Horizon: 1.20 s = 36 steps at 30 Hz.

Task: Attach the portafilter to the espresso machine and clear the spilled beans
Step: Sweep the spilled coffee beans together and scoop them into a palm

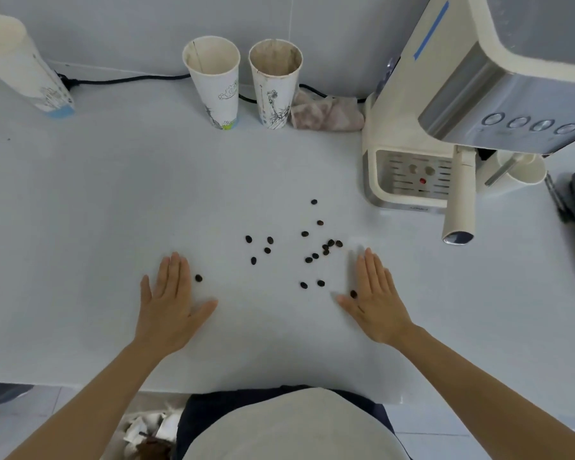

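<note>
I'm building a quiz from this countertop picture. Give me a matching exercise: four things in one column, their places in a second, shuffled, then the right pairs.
Things:
1. coffee beans
2. portafilter handle
3. crumpled cloth
4. left hand

Places:
A. sticking out from under the espresso machine front
B. by the wall, between the right paper cup and the machine
C. flat on the counter, left of the beans
D. scattered on the counter between both hands

Pairs: 1-D, 2-A, 3-B, 4-C
</note>
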Available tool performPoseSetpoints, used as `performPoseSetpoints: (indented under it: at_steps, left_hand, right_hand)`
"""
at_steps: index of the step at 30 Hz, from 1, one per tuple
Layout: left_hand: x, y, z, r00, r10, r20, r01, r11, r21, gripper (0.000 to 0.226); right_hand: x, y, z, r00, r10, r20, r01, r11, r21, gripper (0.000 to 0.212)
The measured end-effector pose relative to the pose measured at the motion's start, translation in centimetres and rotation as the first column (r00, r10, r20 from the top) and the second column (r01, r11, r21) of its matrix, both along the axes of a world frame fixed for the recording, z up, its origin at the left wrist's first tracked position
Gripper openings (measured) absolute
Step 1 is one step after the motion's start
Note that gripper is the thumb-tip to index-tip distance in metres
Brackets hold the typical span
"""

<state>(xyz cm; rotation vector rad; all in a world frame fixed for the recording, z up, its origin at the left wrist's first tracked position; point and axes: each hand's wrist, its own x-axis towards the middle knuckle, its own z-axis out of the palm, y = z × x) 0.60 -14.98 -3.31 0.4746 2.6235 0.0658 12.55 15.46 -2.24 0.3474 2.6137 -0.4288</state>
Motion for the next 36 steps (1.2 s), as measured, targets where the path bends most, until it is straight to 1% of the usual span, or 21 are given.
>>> performPoseSetpoints:
  at_steps: [4, 7, 12, 16, 19, 22, 24, 26, 29, 32, 33, 36]
  left_hand:
    - [0.4, 0.9, -0.6, 0.999, -0.016, 0.034, 0.016, 1.0, -0.003, 0.128]
    - [0.4, 2.1, -0.6, 0.999, -0.039, 0.022, 0.039, 0.999, 0.008, 0.127]
    - [0.1, 5.3, -0.6, 1.0, -0.028, 0.005, 0.028, 0.999, 0.021, 0.123]
    - [-0.3, 7.9, -0.7, 0.999, -0.033, -0.009, 0.033, 0.999, 0.013, 0.108]
    - [-1.0, 9.3, -1.1, 0.998, -0.062, -0.022, 0.063, 0.998, 0.033, 0.115]
    - [-1.9, 10.1, -1.5, 0.996, -0.074, -0.044, 0.076, 0.996, 0.052, 0.113]
    - [-2.7, 10.7, -1.6, 0.995, -0.085, -0.057, 0.088, 0.994, 0.063, 0.11]
    - [-3.6, 11.3, -1.6, 0.992, -0.102, -0.073, 0.107, 0.993, 0.059, 0.108]
    - [-5.0, 12.2, -1.5, 0.984, -0.143, -0.107, 0.148, 0.988, 0.045, 0.096]
    - [-6.1, 12.8, -1.5, 0.963, -0.233, -0.135, 0.239, 0.97, 0.034, 0.088]
    - [-6.2, 13.0, -1.5, 0.955, -0.261, -0.142, 0.269, 0.962, 0.037, 0.088]
    - [-6.0, 13.1, -1.7, 0.942, -0.313, -0.123, 0.322, 0.944, 0.066, 0.086]
  right_hand:
    - [-0.2, -0.7, -0.9, 1.0, -0.004, 0.001, 0.004, 1.0, 0.018, 0.105]
    - [-1.0, -1.5, -1.2, 1.0, 0.005, -0.003, -0.005, 0.999, 0.032, 0.102]
    - [-3.3, -3.0, -1.7, 0.998, -0.053, -0.03, 0.054, 0.998, 0.025, 0.102]
    - [-5.4, -3.8, -1.6, 0.998, -0.043, -0.046, 0.045, 0.998, 0.037, 0.096]
    - [-7.0, -3.8, -1.4, 0.998, -0.035, -0.056, 0.036, 0.999, 0.022, 0.089]
    - [-8.5, -3.5, -1.4, 0.998, -0.031, -0.046, 0.033, 0.999, 0.04, 0.084]
    - [-9.6, -3.1, -1.5, 0.999, -0.021, -0.034, 0.024, 0.997, 0.07, 0.085]
    - [-10.8, -2.6, -1.5, 0.999, -0.003, -0.038, 0.007, 0.996, 0.086, 0.083]
    - [-12.3, -2.0, -1.4, 0.998, 0.038, -0.055, -0.033, 0.996, 0.087, 0.078]
    - [-13.3, -1.5, -1.6, 0.99, 0.115, -0.079, -0.109, 0.991, 0.073, 0.074]
    - [-13.4, -1.4, -1.7, 0.985, 0.15, -0.09, -0.144, 0.987, 0.065, 0.075]
    - [-12.9, -1.1, -1.8, 0.964, 0.226, -0.14, -0.223, 0.974, 0.039, 0.089]
